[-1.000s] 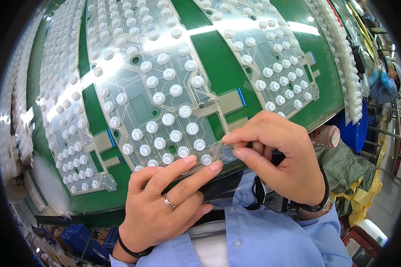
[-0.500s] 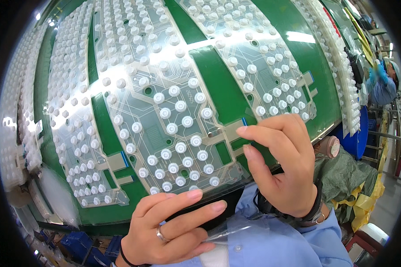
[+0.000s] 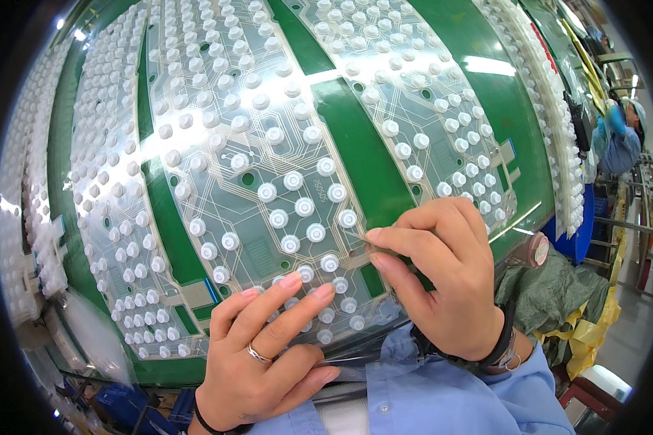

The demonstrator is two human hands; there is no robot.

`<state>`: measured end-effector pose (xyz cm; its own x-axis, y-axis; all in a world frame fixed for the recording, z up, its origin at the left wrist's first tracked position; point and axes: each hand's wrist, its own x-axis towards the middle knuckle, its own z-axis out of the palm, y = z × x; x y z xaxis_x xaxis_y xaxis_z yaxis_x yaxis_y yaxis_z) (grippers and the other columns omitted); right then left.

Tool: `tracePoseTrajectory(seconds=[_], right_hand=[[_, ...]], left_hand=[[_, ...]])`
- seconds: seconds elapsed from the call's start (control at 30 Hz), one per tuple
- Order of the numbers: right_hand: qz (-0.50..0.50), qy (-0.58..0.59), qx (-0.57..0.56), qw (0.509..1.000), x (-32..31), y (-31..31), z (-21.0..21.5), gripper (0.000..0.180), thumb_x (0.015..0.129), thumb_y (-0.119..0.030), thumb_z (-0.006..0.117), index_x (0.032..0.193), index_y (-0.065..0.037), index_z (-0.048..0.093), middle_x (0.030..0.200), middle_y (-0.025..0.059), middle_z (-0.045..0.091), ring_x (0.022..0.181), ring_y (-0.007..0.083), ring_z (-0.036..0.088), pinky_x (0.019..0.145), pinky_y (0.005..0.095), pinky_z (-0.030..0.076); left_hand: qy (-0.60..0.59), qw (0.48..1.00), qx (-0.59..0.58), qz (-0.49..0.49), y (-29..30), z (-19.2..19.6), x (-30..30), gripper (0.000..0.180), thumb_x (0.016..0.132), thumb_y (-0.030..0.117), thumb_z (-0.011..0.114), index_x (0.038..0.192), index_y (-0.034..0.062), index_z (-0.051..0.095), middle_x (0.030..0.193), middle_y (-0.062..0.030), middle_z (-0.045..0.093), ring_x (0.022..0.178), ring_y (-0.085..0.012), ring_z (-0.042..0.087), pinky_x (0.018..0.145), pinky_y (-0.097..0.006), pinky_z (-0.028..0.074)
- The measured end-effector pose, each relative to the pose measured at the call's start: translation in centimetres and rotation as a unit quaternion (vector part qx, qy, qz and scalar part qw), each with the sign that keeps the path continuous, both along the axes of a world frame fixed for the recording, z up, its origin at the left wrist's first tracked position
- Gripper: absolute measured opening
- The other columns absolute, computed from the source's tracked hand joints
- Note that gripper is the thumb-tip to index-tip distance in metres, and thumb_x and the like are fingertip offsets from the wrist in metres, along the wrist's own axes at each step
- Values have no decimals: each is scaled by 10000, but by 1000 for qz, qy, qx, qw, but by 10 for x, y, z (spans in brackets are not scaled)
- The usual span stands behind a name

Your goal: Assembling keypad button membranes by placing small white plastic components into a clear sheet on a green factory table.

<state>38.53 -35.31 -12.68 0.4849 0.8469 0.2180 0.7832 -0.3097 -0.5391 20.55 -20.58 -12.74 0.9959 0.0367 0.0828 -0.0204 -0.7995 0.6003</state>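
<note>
A translucent keyboard membrane (image 3: pixel 257 250) with rows of white rubber domes and printed traces lies on the green tabletop in front of me. My left hand (image 3: pixel 268 341) is open, fingers stretched over its near edge and fingertips among the lowest domes. At the membrane's right edge, beside its tail, my right hand (image 3: pixel 439 272) is curled, with thumb and index fingertips drawn close together. What lies between them is too small to make out, and the hand covers the tail's end. Clear film (image 3: pixel 355 355) hangs under the table's near edge, below my hands.
Similar membranes lie to the left (image 3: pixel 134 264) and right (image 3: pixel 461 145). A stack of dome sheets (image 3: pixel 569 170) lines the table's right edge. Beyond are a blue bin (image 3: pixel 586 225), a pinkish roll (image 3: pixel 535 250), a green woven sack (image 3: pixel 559 290) and a person in blue (image 3: pixel 620 145).
My left hand has moved up onto the membrane's near edge. The right hand has moved slightly left and down, its fingertips closer together. The tail's blue end is now covered. The view has shifted.
</note>
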Motion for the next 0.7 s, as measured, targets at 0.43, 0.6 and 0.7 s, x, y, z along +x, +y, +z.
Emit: tracePoseTrajectory(seconds=[0.43,0.6,0.7], right_hand=[[-13,22,-14,1000,5,8,1,169,705,-26,733,828,-73,627,815,50,559,785,254,517,695,359,389],[-18,-6,-56,998,0,12,-1,148,729,-80,695,822,-104,582,838,33,533,814,246,505,722,366,359],[-28,-62,-46,997,-3,12,-4,140,728,-109,670,827,-112,571,866,38,542,827,240,500,740,361,354]], left_hand=[[2,1000,-11,3,1,0,1,305,806,408,672,682,142,590,1276,-83,620,1237,-320,498,960,-455,350],[5,999,-34,15,-2,0,2,275,798,372,684,691,138,591,1267,-71,628,1233,-316,502,960,-449,346],[-2,1000,1,18,-4,-2,4,242,775,329,703,692,131,591,1267,-61,629,1230,-316,505,958,-448,346]])
